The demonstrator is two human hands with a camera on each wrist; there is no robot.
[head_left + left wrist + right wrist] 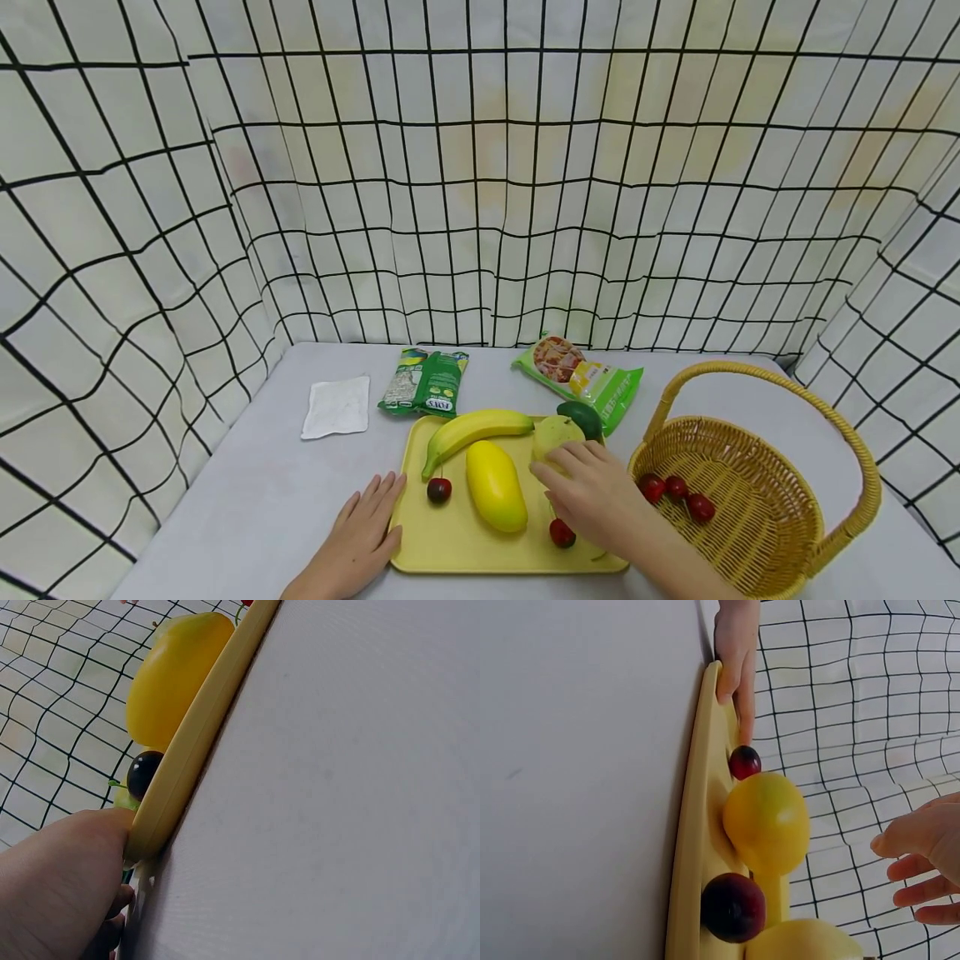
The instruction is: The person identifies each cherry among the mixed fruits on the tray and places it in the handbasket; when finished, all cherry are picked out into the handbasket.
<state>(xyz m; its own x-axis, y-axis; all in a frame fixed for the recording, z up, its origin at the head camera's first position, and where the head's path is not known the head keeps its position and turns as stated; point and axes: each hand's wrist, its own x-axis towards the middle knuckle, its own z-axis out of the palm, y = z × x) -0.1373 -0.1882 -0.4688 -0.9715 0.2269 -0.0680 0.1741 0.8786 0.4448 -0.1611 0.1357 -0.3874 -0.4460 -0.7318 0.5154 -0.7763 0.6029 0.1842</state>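
A yellow tray (457, 554) holds a banana (476, 429), a yellow mango (497, 487), a pale yellow-green round fruit (553, 433), a dark green fruit (581, 417), and two cherries, one dark red cherry (438, 490) at left and a red cherry (562, 533) at right. My left hand (360, 529) rests at the tray's left edge, fingers extended, thumb touching the rim (184, 761). Above the tray's right side, my right hand (588, 492) overlaps the round fruit in the head view. The right wrist view shows its fingers (922, 889) loosely bent, with nothing between them.
A wicker basket (795, 500) with a tall handle and several cherries (676, 487) stands right of the tray. Behind lie a green packet (431, 383), a green food bag (581, 375) and a white square packet (337, 407). Black netting over white cloth surrounds the table.
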